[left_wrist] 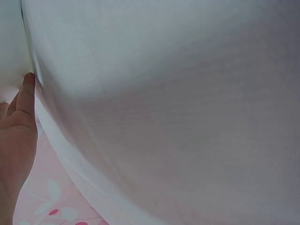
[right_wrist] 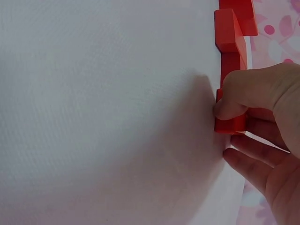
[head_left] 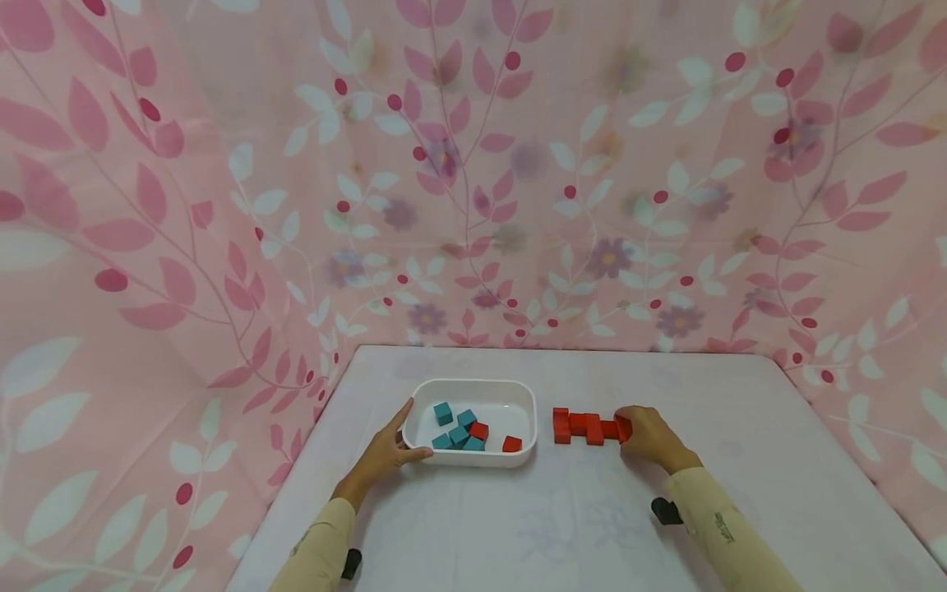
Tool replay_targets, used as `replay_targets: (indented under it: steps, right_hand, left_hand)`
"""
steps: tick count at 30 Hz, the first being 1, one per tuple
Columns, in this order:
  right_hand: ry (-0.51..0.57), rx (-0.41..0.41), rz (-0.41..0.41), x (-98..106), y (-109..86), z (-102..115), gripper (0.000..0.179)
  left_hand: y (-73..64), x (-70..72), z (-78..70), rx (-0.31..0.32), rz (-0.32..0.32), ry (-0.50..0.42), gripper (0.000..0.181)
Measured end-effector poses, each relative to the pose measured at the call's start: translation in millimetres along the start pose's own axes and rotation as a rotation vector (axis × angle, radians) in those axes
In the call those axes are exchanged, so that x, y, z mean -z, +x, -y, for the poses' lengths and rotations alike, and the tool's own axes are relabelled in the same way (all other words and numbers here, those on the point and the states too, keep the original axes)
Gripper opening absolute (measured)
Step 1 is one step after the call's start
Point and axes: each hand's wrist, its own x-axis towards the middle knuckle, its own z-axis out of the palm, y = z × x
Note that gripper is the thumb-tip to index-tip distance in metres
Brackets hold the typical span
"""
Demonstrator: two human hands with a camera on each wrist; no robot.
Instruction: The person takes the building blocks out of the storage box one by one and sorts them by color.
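A white tray [head_left: 473, 460] sits on the table, holding several blue blocks [head_left: 443, 413] and two red blocks [head_left: 479, 431]. My left hand [head_left: 385, 452] rests at its left front corner, thumb along the front wall and fairly straight fingers against the left end. In the left wrist view the fingers [left_wrist: 27, 93] touch the pale wall of the tray. Right of the tray stands a row of red blocks [head_left: 594, 429], some higher than others. At its right end my right hand [head_left: 654, 440] pinches a red block [right_wrist: 229, 124] between thumb and fingers, in line with the row.
The table is covered with a white cloth [head_left: 562, 526]. Pink floral fabric [head_left: 473, 164] hangs behind it and along the sides. A dark object [head_left: 667, 511] shows at the right wrist, and another [head_left: 352, 564] at the left.
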Motion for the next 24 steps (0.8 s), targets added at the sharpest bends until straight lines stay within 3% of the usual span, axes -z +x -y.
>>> replay_targets:
  steps: [10, 17, 24]
  right_hand:
    - [-0.013, 0.027, 0.011, 13, 2.0, 25, 0.056]
    - [-0.033, 0.158, -0.06, 15, 14.8, 72, 0.044]
    - [0.0, 0.257, -0.09, -5, 29.4, 119, 0.041]
  left_hand:
    - [-0.7, -0.6, 2.0, -0.007, -0.002, 0.029, 0.112]
    - [-0.9, -0.8, 2.2, 0.005, -0.006, 0.033, 0.109]
    - [-1.7, -1.5, -0.9, -0.009, -0.012, 0.023, 0.107]
